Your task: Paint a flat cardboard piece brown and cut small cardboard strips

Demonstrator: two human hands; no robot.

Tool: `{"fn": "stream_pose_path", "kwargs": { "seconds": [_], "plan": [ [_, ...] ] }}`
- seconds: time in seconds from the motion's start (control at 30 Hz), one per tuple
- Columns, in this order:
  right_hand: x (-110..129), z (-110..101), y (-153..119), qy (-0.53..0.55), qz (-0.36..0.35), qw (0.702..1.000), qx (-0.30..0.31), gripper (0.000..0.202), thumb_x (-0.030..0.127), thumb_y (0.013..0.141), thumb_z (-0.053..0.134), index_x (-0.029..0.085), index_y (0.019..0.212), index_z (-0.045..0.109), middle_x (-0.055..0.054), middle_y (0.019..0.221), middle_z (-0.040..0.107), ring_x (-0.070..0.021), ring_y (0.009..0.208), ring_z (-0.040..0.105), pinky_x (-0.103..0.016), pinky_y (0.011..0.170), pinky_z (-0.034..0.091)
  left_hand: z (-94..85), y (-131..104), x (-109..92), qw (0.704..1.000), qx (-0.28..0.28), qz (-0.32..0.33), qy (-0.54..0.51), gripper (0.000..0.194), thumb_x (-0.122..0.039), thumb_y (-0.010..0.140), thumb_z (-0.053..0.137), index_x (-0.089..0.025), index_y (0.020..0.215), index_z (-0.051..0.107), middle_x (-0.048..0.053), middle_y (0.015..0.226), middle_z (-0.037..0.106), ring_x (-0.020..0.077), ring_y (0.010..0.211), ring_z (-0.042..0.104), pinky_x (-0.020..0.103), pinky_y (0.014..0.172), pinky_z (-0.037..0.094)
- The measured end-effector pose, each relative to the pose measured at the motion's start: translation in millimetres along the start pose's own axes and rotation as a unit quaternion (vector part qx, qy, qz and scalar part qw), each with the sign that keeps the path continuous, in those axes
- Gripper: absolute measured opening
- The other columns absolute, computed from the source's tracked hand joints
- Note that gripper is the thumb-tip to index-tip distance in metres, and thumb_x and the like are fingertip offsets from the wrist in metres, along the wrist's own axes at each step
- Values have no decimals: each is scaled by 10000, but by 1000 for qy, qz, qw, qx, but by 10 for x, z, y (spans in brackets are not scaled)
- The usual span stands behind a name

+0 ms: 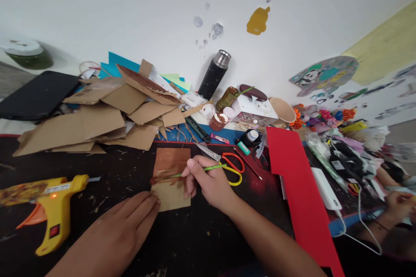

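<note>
My right hand [209, 181] is closed around a thin paintbrush [212, 167] with a green handle. Its bristle end touches a small cardboard piece [172, 199] on the dark table. Brown paint covers the upper half of that piece; the lower part is bare tan. My left hand [125, 225] lies flat, fingers stretched out, with its fingertips on the left edge of the cardboard. Just beyond my right hand are scissors [238, 174] with red and yellow handles. Farther back stands an open jar of brown paint [217, 122].
At left lies a yellow glue gun [58, 207], its light on. Cardboard scraps [97, 121] are heaped behind. A black flask [214, 73] stands by the wall. Red card [302, 199] and a white power strip [326, 188] lie at right, near another person's hand [398, 207].
</note>
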State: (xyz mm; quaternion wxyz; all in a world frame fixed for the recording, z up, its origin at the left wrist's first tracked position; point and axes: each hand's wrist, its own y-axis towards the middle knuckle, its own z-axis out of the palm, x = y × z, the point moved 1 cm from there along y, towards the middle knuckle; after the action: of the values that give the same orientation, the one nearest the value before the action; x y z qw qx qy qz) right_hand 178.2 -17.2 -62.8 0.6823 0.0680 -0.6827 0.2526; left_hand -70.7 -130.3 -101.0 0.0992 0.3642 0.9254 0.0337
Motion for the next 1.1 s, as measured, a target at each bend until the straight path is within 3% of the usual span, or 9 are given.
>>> {"fn": "stream_pose_path", "kwargs": {
  "seconds": [0.2, 0.6, 0.7, 0.93, 1.1],
  "plan": [
    [11, -16, 40, -6, -23, 999, -28, 625, 819, 1032, 646, 205, 919, 677, 30, 577, 670, -143, 484, 673, -215, 483, 493, -1, 26, 23, 1000, -1, 6, 12, 711, 49, 934, 437, -228, 1498, 769, 111, 1494, 811, 289, 1393, 767, 416, 1143, 663],
    [34, -396, -165, -11, -27, 994, -107, 605, 801, 1012, 698, 211, 882, 671, 29, 543, 656, -177, 486, 727, -218, 453, 491, 43, 0, 54, 1000, -12, -2, 8, 751, 68, 897, 445, -258, 1486, 777, 74, 1504, 810, 265, 1395, 766, 385, 1145, 655],
    [20, -321, -136, -11, -21, 994, -109, 606, 807, 1015, 684, 216, 884, 662, 26, 552, 663, -177, 487, 725, -219, 451, 490, 8, 15, 37, 1000, -20, -3, 10, 752, 69, 893, 448, -262, 1479, 783, 66, 1484, 821, 261, 1384, 766, 381, 1141, 652],
    [2, 8, -22, -12, -37, 998, -40, 622, 822, 1040, 635, 211, 927, 672, 29, 582, 672, -145, 486, 675, -216, 480, 498, -65, 51, 13, 1000, -10, -12, 8, 751, 76, 913, 416, -274, 1457, 799, 59, 1461, 832, 254, 1374, 772, 383, 1156, 646],
    [-19, 21, -46, -16, -30, 999, -29, 615, 810, 1054, 629, 208, 940, 688, 31, 591, 672, -143, 502, 667, -224, 506, 518, -29, 32, 25, 999, 9, -31, -38, 743, 58, 937, 413, -270, 1497, 774, 89, 1508, 804, 285, 1424, 749, 439, 1175, 650]
  ]
}}
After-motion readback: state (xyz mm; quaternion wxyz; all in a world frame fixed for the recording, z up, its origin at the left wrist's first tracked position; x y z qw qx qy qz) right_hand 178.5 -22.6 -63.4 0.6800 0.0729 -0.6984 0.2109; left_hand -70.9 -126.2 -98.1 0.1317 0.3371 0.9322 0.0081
